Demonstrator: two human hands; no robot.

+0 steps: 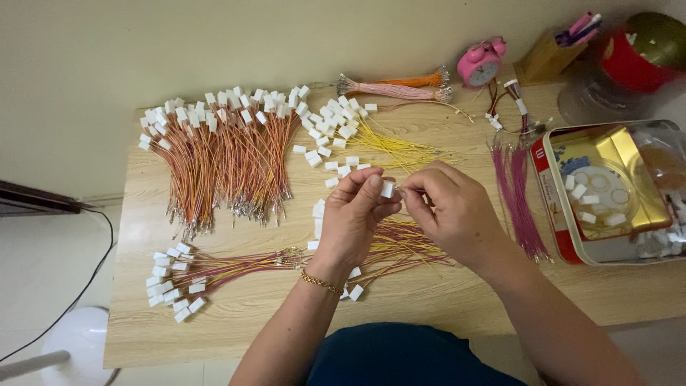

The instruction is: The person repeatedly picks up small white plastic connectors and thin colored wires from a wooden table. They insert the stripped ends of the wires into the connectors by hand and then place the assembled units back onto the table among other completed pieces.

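Two hands meet over the middle of the counter [236, 314], and both are mine. My left hand [355, 214] pinches a small white plug [387, 189] between thumb and fingertips, so that grip is closed on it, held up off the wood. My right hand [450, 204] comes in from the other side with its fingertips drawn tight together right against the plug, touching it; that grip seems clenched on a thin wire end, but the wire is too fine there for me to tell for sure. Just under my grip lies a loose bunch of yellow and red wires [400, 250], with a few white plugs beside my left wrist, where I wear a gold bracelet [320, 282]. Beyond my grip, a scatter of white plugs sits on a fan of yellow wires [389, 146]. Far off to the left of my grip spreads a big pile of orange wires with white plugs [214, 157], and nearer me on that side a smaller bundle of reddish wires with plugs [193, 275]. To the right of my grip lies a row of pink wires [518, 193], touching an open tin [550, 207] with more white plugs in it. At the far edge stand a pink alarm clock [480, 64] and a tied bundle of pink and orange wires [396, 87].
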